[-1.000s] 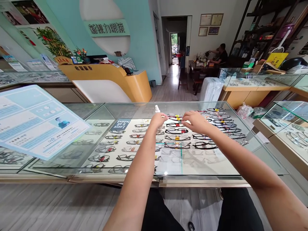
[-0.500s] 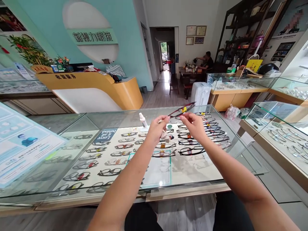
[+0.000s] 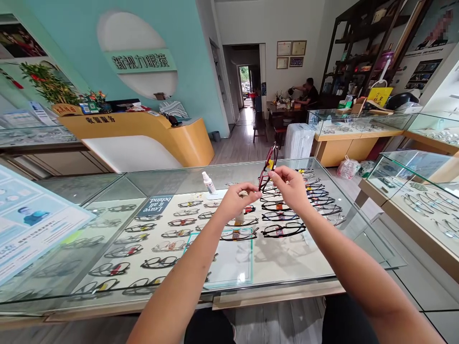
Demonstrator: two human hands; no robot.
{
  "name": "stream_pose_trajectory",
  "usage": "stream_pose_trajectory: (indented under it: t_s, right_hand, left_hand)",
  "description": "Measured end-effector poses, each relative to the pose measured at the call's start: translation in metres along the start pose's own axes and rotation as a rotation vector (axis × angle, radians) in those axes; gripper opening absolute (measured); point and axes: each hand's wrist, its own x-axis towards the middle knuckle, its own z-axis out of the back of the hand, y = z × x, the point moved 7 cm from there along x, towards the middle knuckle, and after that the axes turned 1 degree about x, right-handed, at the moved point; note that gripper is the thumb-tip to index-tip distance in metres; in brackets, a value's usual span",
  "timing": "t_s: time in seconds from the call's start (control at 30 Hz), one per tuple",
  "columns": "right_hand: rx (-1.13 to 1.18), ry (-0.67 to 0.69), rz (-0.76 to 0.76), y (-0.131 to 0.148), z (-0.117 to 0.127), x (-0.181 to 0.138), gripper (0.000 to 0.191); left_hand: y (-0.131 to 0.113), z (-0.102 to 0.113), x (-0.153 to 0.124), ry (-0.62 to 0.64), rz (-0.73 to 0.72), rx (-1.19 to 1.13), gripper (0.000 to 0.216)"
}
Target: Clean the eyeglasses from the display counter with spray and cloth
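Observation:
A dark red pair of eyeglasses (image 3: pixel 268 165) with a yellow tag is held up above the glass showcase, turned nearly upright. My right hand (image 3: pixel 289 184) pinches it on the right side. The fingertips of my left hand (image 3: pixel 239 203) are closed at its lower end, and a pale cloth (image 3: pixel 241 218) hangs partly hidden below that hand. Under and beside my hands, rows of eyeglasses (image 3: pixel 284 229) with coloured tags lie on the showcase. A white spray bottle (image 3: pixel 208 183) stands left of my left hand.
The glass showcase (image 3: pixel 229 292) spans the front, with more frames inside at left. A printed sign (image 3: pixel 39 224) leans in from the left. Behind are a yellow counter (image 3: pixel 195 143), a wrapped suitcase (image 3: pixel 300 141) and a seated person (image 3: pixel 310 93). Another showcase (image 3: pixel 416 191) stands at right.
The eyeglasses have turned from a slanted, nearly level position to almost upright. My left hand has dropped slightly, and the view has shifted a little.

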Motion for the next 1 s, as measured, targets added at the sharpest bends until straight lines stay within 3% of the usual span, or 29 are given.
stream_pose_trajectory:
  t_s: [0.17, 0.37, 0.5, 0.83, 1.0]
  right_hand:
    - [-0.088, 0.111, 0.032, -0.005, -0.009, -0.002, 0.041]
    - [-0.115, 0.254, 0.043, -0.017, -0.029, -0.009, 0.042]
    - [-0.131, 0.279, 0.042, -0.022, -0.033, -0.010, 0.037]
    - [-0.224, 0.219, 0.037, -0.021, -0.023, -0.008, 0.033]
    - [-0.410, 0.060, -0.015, -0.018, 0.002, -0.002, 0.030]
  left_hand:
    - [-0.001, 0.022, 0.002, -0.139, -0.032, 0.024, 0.044]
    - [0.001, 0.010, 0.004, -0.019, -0.074, -0.009, 0.050]
    - [0.007, 0.009, 0.007, -0.031, -0.076, 0.041, 0.041]
    - [0.010, 0.012, 0.008, -0.041, -0.008, 0.007, 0.052]
    - [0.021, 0.017, 0.012, -0.081, -0.014, 0.014, 0.056]
